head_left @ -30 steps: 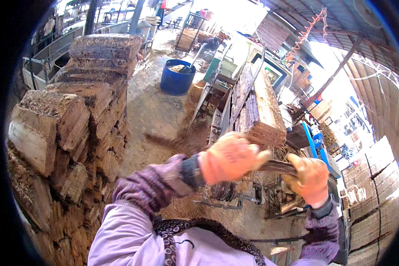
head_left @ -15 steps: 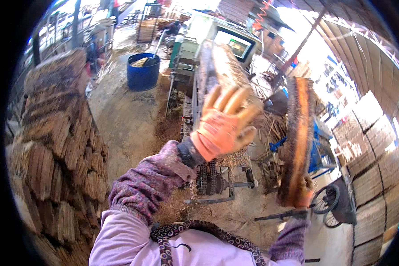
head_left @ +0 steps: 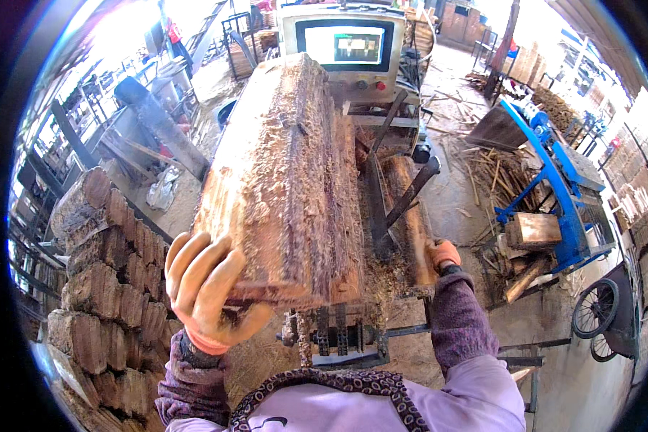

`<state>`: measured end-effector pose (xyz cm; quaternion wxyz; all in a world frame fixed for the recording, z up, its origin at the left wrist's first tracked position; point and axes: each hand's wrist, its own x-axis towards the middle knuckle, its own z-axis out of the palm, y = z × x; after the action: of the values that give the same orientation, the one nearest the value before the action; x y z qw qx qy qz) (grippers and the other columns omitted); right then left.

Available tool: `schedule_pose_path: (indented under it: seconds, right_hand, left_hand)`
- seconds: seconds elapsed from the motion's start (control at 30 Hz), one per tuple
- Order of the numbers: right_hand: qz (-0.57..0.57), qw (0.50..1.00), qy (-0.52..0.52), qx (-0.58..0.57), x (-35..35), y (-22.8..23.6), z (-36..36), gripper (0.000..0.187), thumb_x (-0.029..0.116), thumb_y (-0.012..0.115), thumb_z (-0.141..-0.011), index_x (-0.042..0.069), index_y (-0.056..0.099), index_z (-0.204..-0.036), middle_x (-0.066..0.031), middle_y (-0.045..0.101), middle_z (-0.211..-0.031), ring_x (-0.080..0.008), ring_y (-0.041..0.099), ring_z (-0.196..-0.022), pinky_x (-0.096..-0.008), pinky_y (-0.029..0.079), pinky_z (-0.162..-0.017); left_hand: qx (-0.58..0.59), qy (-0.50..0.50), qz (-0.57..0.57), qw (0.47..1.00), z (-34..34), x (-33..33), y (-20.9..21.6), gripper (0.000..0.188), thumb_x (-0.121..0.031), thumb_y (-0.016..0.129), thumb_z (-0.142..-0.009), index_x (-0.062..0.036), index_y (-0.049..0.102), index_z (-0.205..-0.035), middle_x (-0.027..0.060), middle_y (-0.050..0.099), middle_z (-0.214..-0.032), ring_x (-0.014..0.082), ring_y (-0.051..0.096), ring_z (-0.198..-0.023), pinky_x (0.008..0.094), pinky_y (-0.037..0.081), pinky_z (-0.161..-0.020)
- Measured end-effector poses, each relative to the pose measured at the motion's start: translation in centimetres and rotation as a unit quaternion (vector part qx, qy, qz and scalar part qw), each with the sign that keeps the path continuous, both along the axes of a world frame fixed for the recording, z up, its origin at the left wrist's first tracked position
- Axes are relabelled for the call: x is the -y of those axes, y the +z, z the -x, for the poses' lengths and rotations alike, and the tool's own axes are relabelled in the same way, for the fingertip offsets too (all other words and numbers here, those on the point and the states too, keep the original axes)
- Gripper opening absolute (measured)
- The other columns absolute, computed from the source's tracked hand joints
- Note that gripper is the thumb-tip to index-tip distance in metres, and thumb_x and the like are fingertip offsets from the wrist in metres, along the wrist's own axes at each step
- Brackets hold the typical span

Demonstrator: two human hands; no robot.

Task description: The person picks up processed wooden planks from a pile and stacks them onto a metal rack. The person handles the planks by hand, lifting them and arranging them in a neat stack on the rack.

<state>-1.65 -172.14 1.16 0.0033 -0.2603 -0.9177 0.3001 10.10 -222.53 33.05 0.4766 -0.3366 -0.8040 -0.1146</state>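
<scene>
— See the left hand [head_left: 207,288]?
— Yes, grasping the near left corner of the thick timber [head_left: 266,180], lying ahead and rightward.
— And see the right hand [head_left: 445,254]?
— Touching the near end of the narrow timber [head_left: 415,241], just leftward; cannot tell whether clenched.

Worn on a person's head, the left of two side-by-side fisheye cameras looks down and forward over a plain lilac cloth top [head_left: 324,410] at the lower edge; the orange-and-tan-gloved left hand [head_left: 209,295] looms close to the lens, the orange-gloved right hand [head_left: 443,255] sits farther off; a pale, boxy machine cabinet [head_left: 371,79] stands deeper in view at upper centre; straight edges bow toward the dark, rounded rim.
</scene>
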Motion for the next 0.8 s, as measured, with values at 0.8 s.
schedule_pose_path:
  seconds: [0.8]
  right_hand:
    - [0.447,0.851,0.206,-0.183,33.9,35.0,1.6,0.067,0.048,0.055,-0.105,0.001,0.048,-0.152,-0.0117,0.057,-0.149,-0.0221,0.055,-0.134,-0.0372,0.041,-0.115]
  left_hand:
    - [0.378,-0.326,-0.542,0.676,30.9,2.4,-13.7,0.071,-0.042,0.063,-0.097,-0.0014,0.045,-0.152,0.0241,0.048,-0.154,0.036,0.046,-0.144,0.0384,0.034,-0.12]
